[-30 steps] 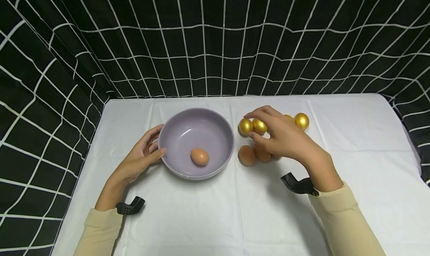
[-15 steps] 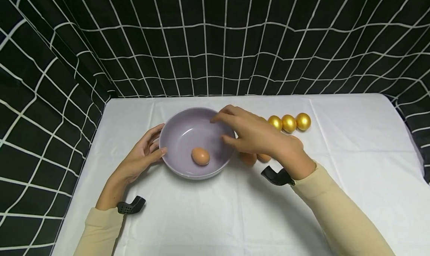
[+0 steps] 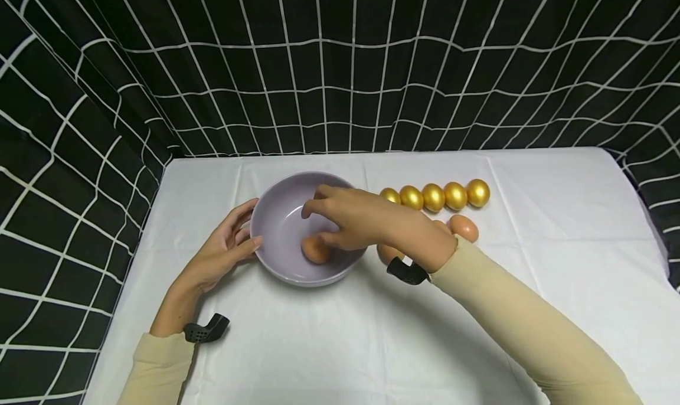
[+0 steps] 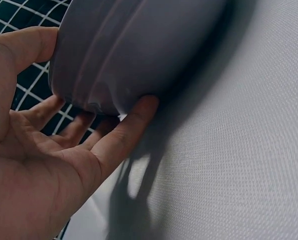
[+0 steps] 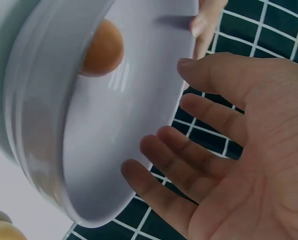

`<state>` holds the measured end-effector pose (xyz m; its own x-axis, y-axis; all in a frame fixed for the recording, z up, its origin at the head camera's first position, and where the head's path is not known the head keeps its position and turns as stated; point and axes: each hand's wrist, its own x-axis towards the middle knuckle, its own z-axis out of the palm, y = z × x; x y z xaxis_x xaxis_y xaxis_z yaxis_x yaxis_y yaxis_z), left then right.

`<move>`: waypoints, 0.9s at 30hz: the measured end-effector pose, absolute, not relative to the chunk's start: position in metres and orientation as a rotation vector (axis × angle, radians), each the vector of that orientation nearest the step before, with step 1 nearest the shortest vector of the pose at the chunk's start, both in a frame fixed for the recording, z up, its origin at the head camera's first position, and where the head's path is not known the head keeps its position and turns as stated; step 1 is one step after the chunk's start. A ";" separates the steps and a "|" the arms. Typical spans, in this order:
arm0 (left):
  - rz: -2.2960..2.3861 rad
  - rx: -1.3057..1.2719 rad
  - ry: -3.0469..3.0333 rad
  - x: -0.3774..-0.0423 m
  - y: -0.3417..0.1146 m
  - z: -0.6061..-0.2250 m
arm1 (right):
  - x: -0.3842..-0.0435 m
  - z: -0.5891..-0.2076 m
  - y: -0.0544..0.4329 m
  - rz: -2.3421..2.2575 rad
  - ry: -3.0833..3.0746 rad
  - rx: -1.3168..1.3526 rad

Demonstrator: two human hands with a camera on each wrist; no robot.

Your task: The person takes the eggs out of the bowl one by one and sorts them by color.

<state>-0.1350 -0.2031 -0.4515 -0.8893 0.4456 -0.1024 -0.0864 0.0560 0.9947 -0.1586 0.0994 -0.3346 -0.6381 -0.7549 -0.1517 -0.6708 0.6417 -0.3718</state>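
Observation:
A lilac bowl (image 3: pixel 276 228) stands on the white cloth, with one brown egg (image 3: pixel 316 250) inside, partly covered by the right thumb in the head view. My left hand (image 3: pixel 225 242) holds the bowl's left side, thumb at the rim and fingertips against the outer wall (image 4: pixel 119 55). Over the bowl hovers my right hand (image 3: pixel 353 216), fingers loosely bent. Its palm and fingers (image 5: pixel 178 165) hold nothing in the right wrist view, where the egg (image 5: pixel 104 50) lies apart from them.
A row of golden eggs (image 3: pixel 433 198) lies right of the bowl. In front of them are brown eggs (image 3: pixel 464 228), some partly hidden by the right forearm. Black cloth with white grid lines (image 3: pixel 340 68) stands behind and beside the white-covered table (image 3: pixel 297 346).
My right hand has moved left from above the golden and brown eggs to above the bowl, uncovering the golden row. The left hand and bowl have stayed in place.

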 end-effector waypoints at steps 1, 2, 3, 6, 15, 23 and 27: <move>1.888 0.360 1.958 -0.135 -0.203 -0.452 | -0.159 -0.335 0.098 -0.385 2.569 -1.155; 1.887 0.360 1.959 -0.135 -0.203 -0.452 | -0.160 -0.334 0.096 -0.362 2.566 -1.156; 1.888 0.360 1.956 -0.135 -0.202 -0.452 | -0.161 -0.335 0.094 -0.339 2.562 -1.156; 1.892 0.363 1.958 -0.135 -0.202 -0.452 | -0.163 -0.336 0.087 -0.272 2.535 -1.166; 1.897 0.362 1.946 -0.133 -0.203 -0.448 | -0.159 -0.352 0.067 -0.178 2.438 -1.161; 1.904 0.359 1.943 -0.134 -0.202 -0.448 | -0.156 -0.361 0.060 -0.150 2.432 -1.205; 1.917 0.350 1.935 -0.134 -0.202 -0.450 | -0.156 -0.365 0.059 -0.159 2.431 -1.207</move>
